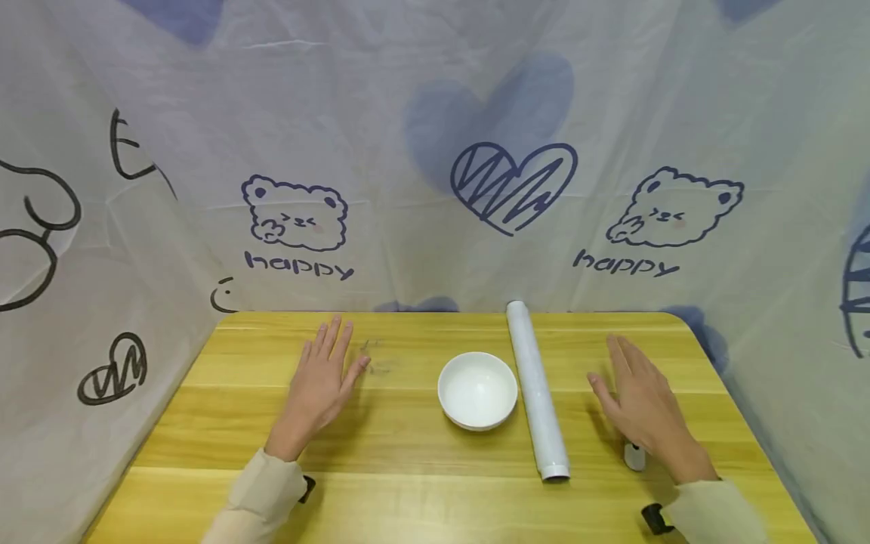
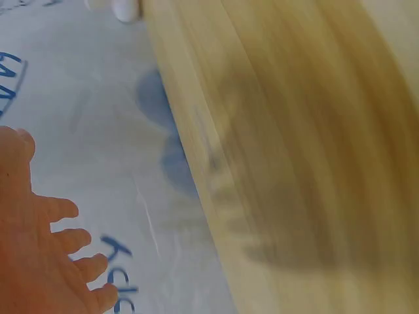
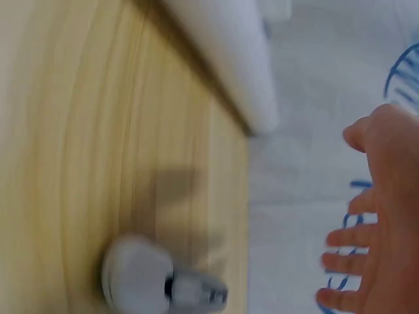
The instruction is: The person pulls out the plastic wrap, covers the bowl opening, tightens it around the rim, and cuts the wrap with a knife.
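Observation:
My left hand (image 1: 319, 389) hovers over the left part of the wooden table, fingers straight and thumb spread, holding nothing; in the left wrist view its fingers (image 2: 72, 241) are apart from any object. On the other side my right hand (image 1: 642, 408) is likewise held above the table with straight fingers and nothing in it. Partly beneath it lies a small whitish object with a dark band (image 3: 137, 275), its kind unclear. Between the hands stands a white bowl (image 1: 477, 391). Just right of the bowl, a long roll of what looks like plastic wrap (image 1: 537, 385) lies lengthwise.
The wooden table (image 1: 381, 499) has a light striped grain and rounded far corners. Behind it and along both sides hangs a pale cloth (image 1: 408, 264) printed with hearts and bears. Faint dark marks (image 1: 374, 366) show on the tabletop beside the left thumb.

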### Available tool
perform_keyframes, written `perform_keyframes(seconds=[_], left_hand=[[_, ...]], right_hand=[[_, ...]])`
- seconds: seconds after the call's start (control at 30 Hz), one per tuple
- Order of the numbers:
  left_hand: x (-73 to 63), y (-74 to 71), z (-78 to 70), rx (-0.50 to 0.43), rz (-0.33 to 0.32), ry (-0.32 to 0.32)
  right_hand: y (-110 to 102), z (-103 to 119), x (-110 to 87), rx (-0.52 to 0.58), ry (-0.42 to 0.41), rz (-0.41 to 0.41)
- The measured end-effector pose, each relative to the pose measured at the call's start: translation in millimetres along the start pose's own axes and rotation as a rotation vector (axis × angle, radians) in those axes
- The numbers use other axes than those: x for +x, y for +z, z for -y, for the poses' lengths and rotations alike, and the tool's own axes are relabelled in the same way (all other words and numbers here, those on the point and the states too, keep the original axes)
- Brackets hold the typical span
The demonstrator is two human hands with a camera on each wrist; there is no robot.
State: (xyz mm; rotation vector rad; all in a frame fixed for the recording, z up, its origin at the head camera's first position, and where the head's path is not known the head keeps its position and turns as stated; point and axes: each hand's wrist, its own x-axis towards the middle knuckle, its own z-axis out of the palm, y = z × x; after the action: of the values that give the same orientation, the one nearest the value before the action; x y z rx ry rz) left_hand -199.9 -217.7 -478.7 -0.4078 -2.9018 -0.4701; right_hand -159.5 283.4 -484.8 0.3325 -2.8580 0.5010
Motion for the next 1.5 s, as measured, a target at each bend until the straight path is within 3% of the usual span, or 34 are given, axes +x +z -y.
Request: perform_keyframes(seconds=[0.27, 0.43, 0.6, 0.7, 0.87, 1.0, 1.17, 1.4, 1.5], left_hand=[[-9.5, 33.6, -45.4, -0.232, -0.043, 0.056], [-16.9, 52.7, -72.5, -0.392, 0.04, 0.029], [-19.9, 67.1, -93.3, -0.62, 0.127, 0.018], [-18.8, 76.1, -103.9, -0.702, 0.113, 0.03], [-19.2, 88.9, -119.2, -0.748, 0.047, 0.038], [-21.2, 95.9, -128.3, -0.765, -0.005, 0.033], [-19.8, 96.9, -133.2, -0.8, -0.045, -0.025], [-18.0, 95.7, -127.1, -1.064, 0.007, -0.021], [-19.5, 94.8, -121.4, -1.091, 0.035, -0.012]], right_hand=[[7.7, 47.7, -12.3, 0.144, 0.092, 0.074], [20.5, 73.9, -22.8, 0.215, 0.121, 0.107], [35.8, 92.9, -32.4, 0.265, 0.159, 0.148], [43.6, 100.3, -37.2, 0.281, 0.194, 0.163], [51.0, 105.9, -40.0, 0.283, 0.221, 0.157], [53.2, 105.0, -37.8, 0.288, 0.255, 0.156], [54.5, 101.2, -30.3, 0.301, 0.299, 0.172], [47.9, 89.2, -22.0, 0.32, 0.334, 0.196], [41.3, 80.7, -17.7, 0.297, 0.299, 0.216]])
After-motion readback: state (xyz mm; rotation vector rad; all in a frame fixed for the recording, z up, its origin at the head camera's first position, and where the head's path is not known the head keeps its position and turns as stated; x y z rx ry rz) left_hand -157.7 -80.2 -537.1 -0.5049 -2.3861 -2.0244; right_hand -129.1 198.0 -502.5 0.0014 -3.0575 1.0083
